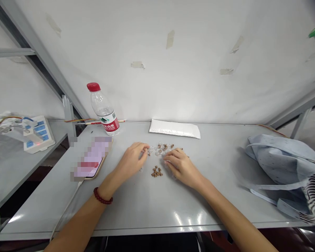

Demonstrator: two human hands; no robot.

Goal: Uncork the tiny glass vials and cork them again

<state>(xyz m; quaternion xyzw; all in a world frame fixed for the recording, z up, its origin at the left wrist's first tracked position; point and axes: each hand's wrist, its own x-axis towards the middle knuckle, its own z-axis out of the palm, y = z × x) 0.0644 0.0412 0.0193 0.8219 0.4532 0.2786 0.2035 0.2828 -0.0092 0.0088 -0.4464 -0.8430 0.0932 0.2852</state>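
Observation:
My left hand (132, 157) rests on the grey table (152, 199), fingers curled and pinched on a small clear piece at the left end of a scatter of clear and brown bits (164, 148). My right hand (180, 163) lies beside it with fingers bent over more clear pieces, and what they hold is too small to name. Between the two hands sits a small pile of brown pellets (156, 172). A red bead bracelet (102, 197) circles my left wrist.
A water bottle with a red cap (105, 110) stands at the back left. A white flat pouch (174, 128) lies by the wall. A phone (93, 159) with a cable lies left; a blue cloth bag (280, 164) sits right. A power strip (38, 134) is on the side shelf.

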